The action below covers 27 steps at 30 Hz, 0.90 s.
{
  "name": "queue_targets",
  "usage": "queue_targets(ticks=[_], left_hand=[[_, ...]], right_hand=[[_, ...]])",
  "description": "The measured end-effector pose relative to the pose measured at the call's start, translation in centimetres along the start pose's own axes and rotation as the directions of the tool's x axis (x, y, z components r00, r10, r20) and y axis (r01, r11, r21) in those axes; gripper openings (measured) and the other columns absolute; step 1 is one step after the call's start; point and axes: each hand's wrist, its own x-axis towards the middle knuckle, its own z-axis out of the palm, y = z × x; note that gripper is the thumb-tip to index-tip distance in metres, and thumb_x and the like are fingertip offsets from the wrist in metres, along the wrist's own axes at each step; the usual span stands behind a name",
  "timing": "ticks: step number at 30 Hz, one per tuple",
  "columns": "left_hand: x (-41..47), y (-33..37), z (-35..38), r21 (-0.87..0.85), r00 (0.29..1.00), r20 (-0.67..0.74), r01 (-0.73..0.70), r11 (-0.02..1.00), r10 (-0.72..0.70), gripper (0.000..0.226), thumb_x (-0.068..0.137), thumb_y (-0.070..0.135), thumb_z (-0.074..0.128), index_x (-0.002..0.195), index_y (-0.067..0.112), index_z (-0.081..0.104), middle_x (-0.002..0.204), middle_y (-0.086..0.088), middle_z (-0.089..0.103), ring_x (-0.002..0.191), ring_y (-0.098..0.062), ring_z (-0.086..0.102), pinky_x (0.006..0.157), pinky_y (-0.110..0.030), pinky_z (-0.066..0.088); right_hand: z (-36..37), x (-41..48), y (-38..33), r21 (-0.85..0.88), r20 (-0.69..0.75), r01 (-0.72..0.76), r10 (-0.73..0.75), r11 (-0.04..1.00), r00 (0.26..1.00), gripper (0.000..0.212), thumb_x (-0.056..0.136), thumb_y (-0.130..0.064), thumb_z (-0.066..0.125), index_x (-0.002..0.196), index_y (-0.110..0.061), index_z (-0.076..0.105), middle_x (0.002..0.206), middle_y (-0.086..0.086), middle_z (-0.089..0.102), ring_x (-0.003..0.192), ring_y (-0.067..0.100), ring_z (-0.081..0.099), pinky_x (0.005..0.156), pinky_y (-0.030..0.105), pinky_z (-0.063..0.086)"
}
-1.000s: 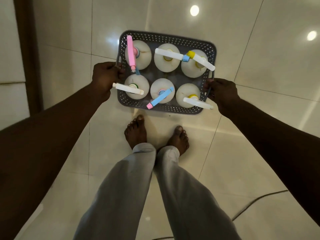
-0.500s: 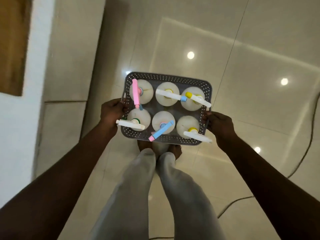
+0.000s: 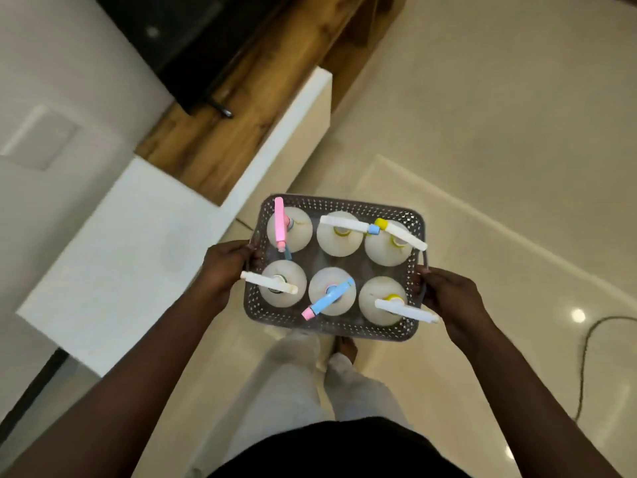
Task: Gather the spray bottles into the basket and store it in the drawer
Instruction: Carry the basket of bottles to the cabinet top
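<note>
A grey perforated basket (image 3: 339, 203) is held in the air in front of me, above the floor. It carries several white spray bottles standing upright in two rows, among them one with a pink trigger (image 3: 280, 224) at the back left and one with a blue trigger (image 3: 327, 300) at the front middle. My left hand (image 3: 225, 265) grips the basket's left handle. My right hand (image 3: 448, 298) grips its right handle. No drawer front is seen open.
A low white and wood cabinet (image 3: 144, 243) runs along the wall to my left, with a dark screen (image 3: 179, 46) on it. A black cable (image 3: 586, 357) lies on the glossy tiled floor at right. My legs are below the basket.
The basket has been lifted from the floor and carried up. I have turned, so the white and wood cabinet has come into view on the left.
</note>
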Motion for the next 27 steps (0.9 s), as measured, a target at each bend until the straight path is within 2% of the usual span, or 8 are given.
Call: queue_targets(ticks=[4,10,13,15,18,20,23,27], left_hand=[[-5.0,0.6,-4.2,-0.14,0.998,-0.059,-0.028,0.99,0.02,0.026,0.104,0.002,0.056,0.117,-0.016,0.07,0.103,-0.026,0.067,0.095,-0.034,0.059,0.095,-0.046,0.05],[-10.5,-1.0,-9.0,-0.327,0.979,-0.203,-0.072,0.942,0.005,0.027,0.102,-0.004,0.053,0.122,-0.015,0.068,0.104,-0.025,0.066,0.092,-0.032,0.061,0.098,-0.046,0.051],[-12.3,-2.2,-10.7,-0.39,0.967,-0.254,-0.088,0.917,-0.015,0.025,0.102,-0.004,0.055,0.12,-0.013,0.069,0.101,-0.025,0.068,0.084,-0.029,0.063,0.1,-0.047,0.052],[-13.4,-3.1,-12.1,-0.428,0.955,-0.297,-0.11,0.897,-0.024,0.023,0.101,-0.004,0.056,0.117,-0.01,0.071,0.099,-0.023,0.071,0.081,-0.027,0.067,0.091,-0.042,0.056],[-14.7,-4.4,-14.1,-0.46,0.927,-0.373,-0.15,0.875,-0.038,0.019,0.099,-0.002,0.06,0.103,-0.001,0.078,0.089,-0.017,0.076,0.077,-0.025,0.071,0.071,-0.032,0.059],[-15.2,-5.2,-15.6,-0.482,0.91,-0.411,-0.173,0.859,-0.048,0.017,0.097,0.0,0.064,0.093,0.004,0.08,0.089,-0.018,0.077,0.076,-0.025,0.071,0.067,-0.03,0.06],[-15.9,-6.3,-17.7,-0.529,0.891,-0.45,-0.204,0.824,-0.068,0.015,0.096,0.0,0.065,0.093,0.003,0.079,0.096,-0.023,0.075,0.082,-0.03,0.069,0.073,-0.033,0.06],[-16.7,-7.1,-20.4,-0.593,0.869,-0.486,-0.249,0.766,-0.093,0.015,0.098,0.002,0.065,0.092,0.002,0.078,0.096,-0.024,0.074,0.086,-0.032,0.068,0.08,-0.038,0.057]], right_hand=[[1.6,-2.8,-3.5,-0.054,0.122,0.071,-0.064,0.996,0.99,0.019,0.1,-0.01,0.066,0.105,0.002,0.08,0.089,0.015,0.076,0.072,0.021,0.067,0.06,0.02,0.059],[5.4,-5.2,-8.1,-0.131,0.322,0.197,-0.147,0.972,0.935,0.022,0.101,-0.009,0.064,0.11,0.008,0.076,0.089,0.017,0.073,0.075,0.025,0.063,0.057,0.02,0.056],[7.4,-6.3,-9.8,-0.163,0.398,0.253,-0.172,0.954,0.901,0.022,0.102,-0.009,0.064,0.112,0.006,0.076,0.091,0.016,0.072,0.079,0.026,0.063,0.068,0.026,0.057],[9.1,-7.2,-11.1,-0.19,0.444,0.288,-0.18,0.939,0.878,0.02,0.101,-0.009,0.065,0.111,0.004,0.077,0.095,0.017,0.074,0.085,0.027,0.064,0.079,0.034,0.055],[11.8,-8.5,-12.6,-0.229,0.506,0.343,-0.189,0.911,0.842,0.018,0.101,-0.009,0.066,0.108,0.002,0.078,0.099,0.02,0.075,0.087,0.027,0.066,0.083,0.038,0.054],[14.0,-9.1,-13.4,-0.254,0.544,0.38,-0.194,0.889,0.816,0.018,0.101,-0.009,0.066,0.106,0.002,0.079,0.098,0.02,0.076,0.088,0.028,0.067,0.083,0.038,0.055],[17.4,-10.3,-14.4,-0.265,0.604,0.422,-0.193,0.867,0.774,0.017,0.101,-0.006,0.064,0.103,0.002,0.079,0.097,0.02,0.075,0.087,0.028,0.067,0.076,0.034,0.055],[22.5,-12.1,-15.5,-0.274,0.66,0.468,-0.19,0.84,0.727,0.018,0.1,-0.002,0.063,0.094,-0.001,0.079,0.094,0.02,0.075,0.087,0.029,0.067,0.079,0.036,0.054]])
